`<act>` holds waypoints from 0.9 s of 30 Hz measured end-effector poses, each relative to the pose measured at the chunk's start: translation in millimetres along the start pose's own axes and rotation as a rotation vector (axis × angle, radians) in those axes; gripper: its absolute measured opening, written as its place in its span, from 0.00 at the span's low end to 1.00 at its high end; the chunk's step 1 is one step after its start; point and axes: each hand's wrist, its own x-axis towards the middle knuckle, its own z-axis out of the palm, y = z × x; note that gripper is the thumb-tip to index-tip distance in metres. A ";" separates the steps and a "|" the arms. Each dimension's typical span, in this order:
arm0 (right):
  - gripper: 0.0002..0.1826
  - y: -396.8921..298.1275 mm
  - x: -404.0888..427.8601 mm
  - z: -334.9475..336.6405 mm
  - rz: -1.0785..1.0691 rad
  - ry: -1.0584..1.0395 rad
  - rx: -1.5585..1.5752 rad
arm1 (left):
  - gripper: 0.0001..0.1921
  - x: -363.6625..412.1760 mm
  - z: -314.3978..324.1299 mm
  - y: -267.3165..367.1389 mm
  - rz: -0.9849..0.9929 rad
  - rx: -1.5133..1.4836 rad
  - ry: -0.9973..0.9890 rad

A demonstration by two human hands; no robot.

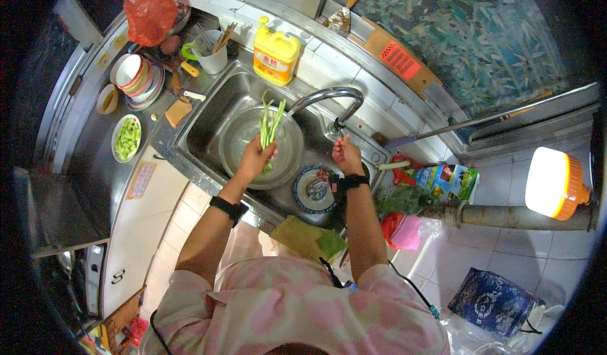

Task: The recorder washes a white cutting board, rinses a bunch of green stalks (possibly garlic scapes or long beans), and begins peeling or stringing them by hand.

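My left hand [258,156] is closed around a bunch of green stalks [272,125], perhaps scallions or garlic stems, above a round metal basin [227,165] in the stainless steel sink [204,137]. The basin seems to hold water. My right hand [347,155] is near the base of the curved chrome faucet [327,92], with its fingers curled; whether it touches the handle cannot be told. The faucet's spout end points toward the basin. A blue-rimmed plate [299,197] lies in the sink, below my right hand and partly behind the wrist.
Left of the sink are stacked bowls [130,73], a plate of cut green vegetable [127,138], a knife [194,96] and a cup of chopsticks [213,61]. A yellow detergent jug [275,58] stands behind. Cloths [303,236] hang at the front edge; a lit lamp [550,182] is right.
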 end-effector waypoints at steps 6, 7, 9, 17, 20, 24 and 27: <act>0.20 -11.0 -2.8 -0.2 -0.003 0.050 0.126 | 0.11 -6.3 4.3 0.9 0.026 -0.073 -0.062; 0.20 -11.7 -0.8 -6.1 -0.005 0.050 0.126 | 0.11 -7.2 6.8 4.3 0.027 -0.074 -0.063; 0.20 -11.1 1.2 -7.2 -0.003 0.009 0.152 | 0.08 -10.8 7.1 7.9 0.038 -0.066 -0.039; 0.26 -14.8 11.0 -18.9 0.006 0.042 0.088 | 0.09 -20.3 1.6 13.1 0.056 -0.069 0.001; 0.20 -17.8 3.9 -4.0 0.029 0.070 0.182 | 0.09 -28.5 -2.8 20.2 0.056 -0.037 0.034; 0.20 -21.5 -4.1 7.7 0.064 0.115 0.254 | 0.09 -34.2 -3.9 18.1 0.052 -0.008 0.049; 0.20 -22.2 -6.5 7.5 0.053 0.109 0.253 | 0.09 -36.4 -4.4 9.7 0.045 -0.047 0.038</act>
